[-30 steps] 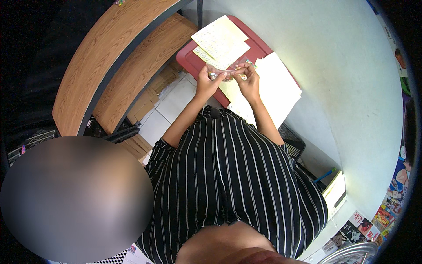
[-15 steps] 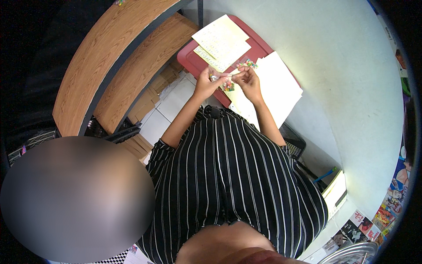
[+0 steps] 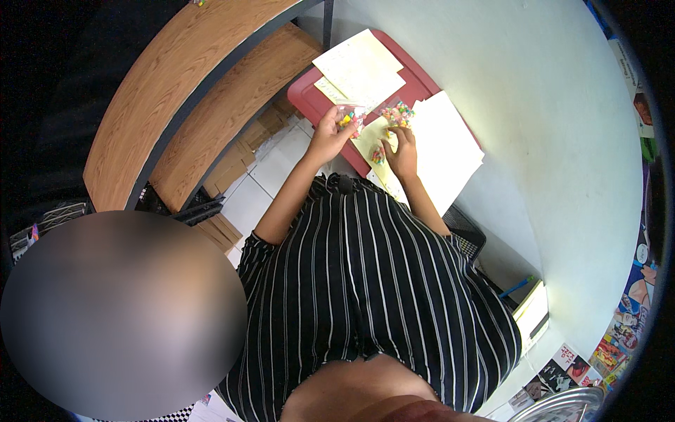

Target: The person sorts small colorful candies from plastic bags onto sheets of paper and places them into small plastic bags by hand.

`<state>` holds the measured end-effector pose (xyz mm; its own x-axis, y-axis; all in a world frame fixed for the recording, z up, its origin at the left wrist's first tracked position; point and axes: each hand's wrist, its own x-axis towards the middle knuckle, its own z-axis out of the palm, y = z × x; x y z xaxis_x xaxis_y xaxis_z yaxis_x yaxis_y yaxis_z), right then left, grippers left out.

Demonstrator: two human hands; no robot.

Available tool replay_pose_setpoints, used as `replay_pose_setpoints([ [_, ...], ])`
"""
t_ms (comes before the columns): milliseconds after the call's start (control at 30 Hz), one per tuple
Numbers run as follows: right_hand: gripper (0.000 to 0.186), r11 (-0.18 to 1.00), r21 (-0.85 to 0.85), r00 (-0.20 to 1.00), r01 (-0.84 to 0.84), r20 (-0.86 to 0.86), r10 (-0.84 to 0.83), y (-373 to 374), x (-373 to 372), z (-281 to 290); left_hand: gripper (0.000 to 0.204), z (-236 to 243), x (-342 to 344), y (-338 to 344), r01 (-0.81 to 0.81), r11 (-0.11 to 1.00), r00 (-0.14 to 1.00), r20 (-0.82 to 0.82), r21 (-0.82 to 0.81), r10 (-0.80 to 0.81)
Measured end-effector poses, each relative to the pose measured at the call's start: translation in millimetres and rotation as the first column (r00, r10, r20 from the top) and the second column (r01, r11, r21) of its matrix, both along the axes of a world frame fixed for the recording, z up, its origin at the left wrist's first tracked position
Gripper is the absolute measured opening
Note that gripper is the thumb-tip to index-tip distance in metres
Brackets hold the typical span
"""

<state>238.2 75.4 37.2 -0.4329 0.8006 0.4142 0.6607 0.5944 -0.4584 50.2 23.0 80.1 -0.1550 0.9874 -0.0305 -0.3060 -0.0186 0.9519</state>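
Observation:
My left hand [image 3: 328, 141] is closed on a clear plastic bag [image 3: 350, 119] with small multicoloured pieces inside, raised over the red lid. The pieces are too small for me to name their kind. My right hand [image 3: 403, 156] is low over the white paper [image 3: 446, 148], its thumb and fingers bent and apart. A few bright pieces [image 3: 389, 133] lie by its fingertips. Just beyond them is a clear packet of multicoloured pieces [image 3: 399, 112], and nearer to me, left of the right hand, rests a smaller cluster of them [image 3: 377, 155].
Pale written sheets [image 3: 358, 63] cover the far part of the red lid [image 3: 302, 91]. Wooden shelves [image 3: 190, 91] curve along the left, with cardboard [image 3: 260, 133] beneath. A pale wall [image 3: 555, 126] rises on the right. A black mesh basket [image 3: 465, 232] sits below the right forearm.
My hands were together at the bag's edge; now they are apart. The right hand has moved down to the paper, while the left keeps the bag.

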Motion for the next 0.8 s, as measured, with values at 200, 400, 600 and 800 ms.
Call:
replay_pose_setpoints([
  [200,0.029,0.794,-0.495,0.785,-0.353,-0.619,-0.037,9,-52,73,0.029,31,-1,-6,-0.014,0.997,0.999,-0.035,0.073,0.017],
  [400,0.033,0.764,-0.451,0.727,-0.462,-0.686,0.034,-2,-66,123,0.026,55,-3,-15,-0.028,0.986,0.994,-0.098,0.162,0.044],
  [600,0.036,0.726,-0.474,0.689,-0.498,-0.725,-0.002,-5,-67,132,0.021,66,0,-22,-0.076,0.981,0.995,-0.048,0.177,0.086],
  [800,0.036,0.773,-0.458,0.772,-0.439,-0.632,0.065,-3,-65,130,0.016,62,-4,-22,-0.196,0.967,0.966,-0.141,0.163,0.219],
])
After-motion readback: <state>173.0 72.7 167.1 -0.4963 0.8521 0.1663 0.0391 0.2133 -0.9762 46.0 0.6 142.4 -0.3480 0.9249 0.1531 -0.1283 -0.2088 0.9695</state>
